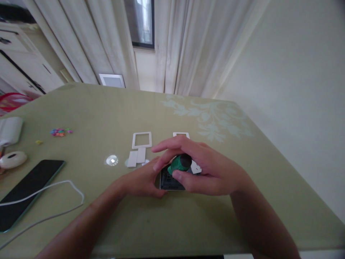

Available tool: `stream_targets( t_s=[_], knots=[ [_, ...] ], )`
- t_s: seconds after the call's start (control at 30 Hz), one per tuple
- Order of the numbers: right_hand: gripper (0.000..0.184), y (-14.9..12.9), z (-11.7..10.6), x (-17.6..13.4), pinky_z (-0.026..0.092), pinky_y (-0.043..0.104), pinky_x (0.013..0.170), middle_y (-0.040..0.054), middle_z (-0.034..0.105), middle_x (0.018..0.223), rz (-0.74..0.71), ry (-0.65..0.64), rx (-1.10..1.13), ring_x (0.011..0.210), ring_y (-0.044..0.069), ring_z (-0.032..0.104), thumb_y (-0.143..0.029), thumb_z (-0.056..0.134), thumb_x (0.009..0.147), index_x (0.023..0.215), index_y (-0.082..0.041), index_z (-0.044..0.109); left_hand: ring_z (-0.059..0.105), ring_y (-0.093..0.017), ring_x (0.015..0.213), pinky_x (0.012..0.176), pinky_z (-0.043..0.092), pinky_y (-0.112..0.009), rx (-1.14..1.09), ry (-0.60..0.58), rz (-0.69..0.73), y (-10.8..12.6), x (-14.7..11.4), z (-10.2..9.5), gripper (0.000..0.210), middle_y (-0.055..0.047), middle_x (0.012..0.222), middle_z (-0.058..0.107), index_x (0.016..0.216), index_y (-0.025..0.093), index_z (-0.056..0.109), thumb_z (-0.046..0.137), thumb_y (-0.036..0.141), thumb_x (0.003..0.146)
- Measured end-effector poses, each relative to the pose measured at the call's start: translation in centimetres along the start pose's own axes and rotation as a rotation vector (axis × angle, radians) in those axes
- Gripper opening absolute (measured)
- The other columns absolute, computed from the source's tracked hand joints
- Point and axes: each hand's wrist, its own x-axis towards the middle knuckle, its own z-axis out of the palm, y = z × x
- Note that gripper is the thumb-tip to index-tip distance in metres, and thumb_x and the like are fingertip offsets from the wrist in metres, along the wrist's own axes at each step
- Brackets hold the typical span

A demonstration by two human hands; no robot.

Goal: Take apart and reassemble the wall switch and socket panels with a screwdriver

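Observation:
My right hand [207, 165] is closed around the green and black handle of a screwdriver [181, 163], held over a dark wall switch panel [172, 182]. The screwdriver's tip is hidden, so I cannot tell what it touches. My left hand [147, 180] grips the panel's left edge, thumb at the near side. Partly behind my right hand lies a white slotted socket piece [196, 167]. Beyond my hands rest a white square frame [142, 140] and a second white frame [181, 134], mostly covered. Two white rectangular plates [137, 157] lie below the first frame.
On the left are a black phone [29, 192], a white cable [54, 184] and a white rounded object [13, 159]. Small colourful pieces [59, 132] lie farther back, and a shiny clear disc [112, 160] is left of the plates. Curtains [175, 46] hang behind the table [113, 111].

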Motion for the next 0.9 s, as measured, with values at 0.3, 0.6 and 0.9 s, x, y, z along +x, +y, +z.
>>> stream_targets(
  t_s=[0.3,0.6,0.9],
  knots=[
    [0.049,0.4,-0.2,-0.1,0.054,0.038,0.101,0.0057,0.075,0.123,-0.032,-0.004,-0.018,0.112,0.020,0.072,-0.020,0.060,0.096,0.145,-0.022,0.051,0.061,-0.035,0.135,0.114,0.051,-0.046,-0.004,-0.012,0.101,-0.5,0.4,0.0,0.077,-0.008,0.146,0.061,0.150,0.026,0.052,0.080,0.025,0.078],
    [0.036,-0.4,1.1,0.4,0.041,0.031,0.072,0.0038,0.070,0.091,0.215,0.238,-0.647,0.078,0.017,0.060,-0.053,0.059,0.107,0.098,-0.018,0.062,0.064,-0.038,0.129,0.103,0.058,-0.046,0.007,-0.037,0.018,-1.7,0.0,0.4,0.070,-0.009,0.134,0.071,0.142,0.024,0.061,0.084,0.026,0.076],
    [0.020,-0.8,0.6,0.0,0.047,0.035,0.091,0.0101,0.071,0.117,0.079,0.114,-0.715,0.103,0.021,0.063,-0.026,0.050,0.107,0.123,-0.017,0.057,0.069,-0.035,0.121,0.096,0.060,-0.043,0.003,-0.045,0.025,-1.8,0.1,0.4,0.062,-0.009,0.130,0.073,0.136,0.024,0.064,0.085,0.027,0.077]
  ],
)
